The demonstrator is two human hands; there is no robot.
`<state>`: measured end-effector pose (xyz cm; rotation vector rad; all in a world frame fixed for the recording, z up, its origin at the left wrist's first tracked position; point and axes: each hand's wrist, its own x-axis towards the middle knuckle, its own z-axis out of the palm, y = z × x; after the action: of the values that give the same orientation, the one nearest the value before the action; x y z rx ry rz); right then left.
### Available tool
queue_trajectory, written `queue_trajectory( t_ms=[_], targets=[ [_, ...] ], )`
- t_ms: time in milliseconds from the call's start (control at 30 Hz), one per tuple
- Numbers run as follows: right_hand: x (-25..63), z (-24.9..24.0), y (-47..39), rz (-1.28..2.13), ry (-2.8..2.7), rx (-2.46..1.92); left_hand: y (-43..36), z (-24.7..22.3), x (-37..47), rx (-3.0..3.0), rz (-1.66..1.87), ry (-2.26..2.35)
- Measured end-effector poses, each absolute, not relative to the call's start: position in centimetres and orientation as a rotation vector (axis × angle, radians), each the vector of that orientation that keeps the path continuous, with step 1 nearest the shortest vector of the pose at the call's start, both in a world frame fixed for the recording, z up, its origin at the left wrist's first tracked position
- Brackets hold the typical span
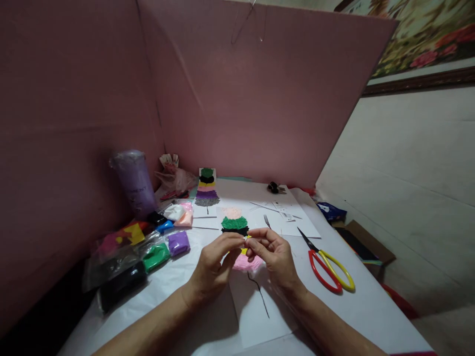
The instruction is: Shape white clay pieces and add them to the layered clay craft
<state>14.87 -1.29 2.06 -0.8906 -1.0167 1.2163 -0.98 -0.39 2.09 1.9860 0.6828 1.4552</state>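
My left hand [215, 264] and my right hand [276, 257] meet at the fingertips above a white sheet [256, 321]. A tiny whitish bit shows between the pinched fingers, too small to name. Below them on the sheet is a layered leaf shape [234, 223] in pale peach, green, black, yellow and pink, with a dark curved stem line running down. My hands cover part of its middle. Farther back lies a similar finished-looking leaf card [207, 195] with green, black, yellow, pink, purple and grey bands.
Clay packets [156, 257] in several colours and a purple tumbler [134, 185] stand at left. Scissors [328, 269] with red and yellow handles lie at right. A small fork [266, 221], thin sticks and a dark object [273, 187] are behind. A pink panel [237, 99] rises at the back.
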Motion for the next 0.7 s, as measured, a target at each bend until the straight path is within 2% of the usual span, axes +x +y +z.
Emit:
queue_trajectory(
  t_ms=[267,400,533,700],
  targets=[
    [14.96,2.57,-1.48,1.244,-0.972,-0.845,0.18,1.90,-1.31,1.554,1.546,0.926],
    [14.99,2.49,-1.38,1.260,-0.973,-0.815,-0.03,1.71,-1.46,1.861,1.607,0.817],
    [14.93,2.33,-1.41,1.285,-0.954,-0.811,-0.31,1.80,-1.28,2.205,1.511,0.639],
    [14.87,2.75,-1.69,1.280,-0.960,-0.805,0.10,1.89,-1.45,1.787,1.582,0.881]
  ],
)
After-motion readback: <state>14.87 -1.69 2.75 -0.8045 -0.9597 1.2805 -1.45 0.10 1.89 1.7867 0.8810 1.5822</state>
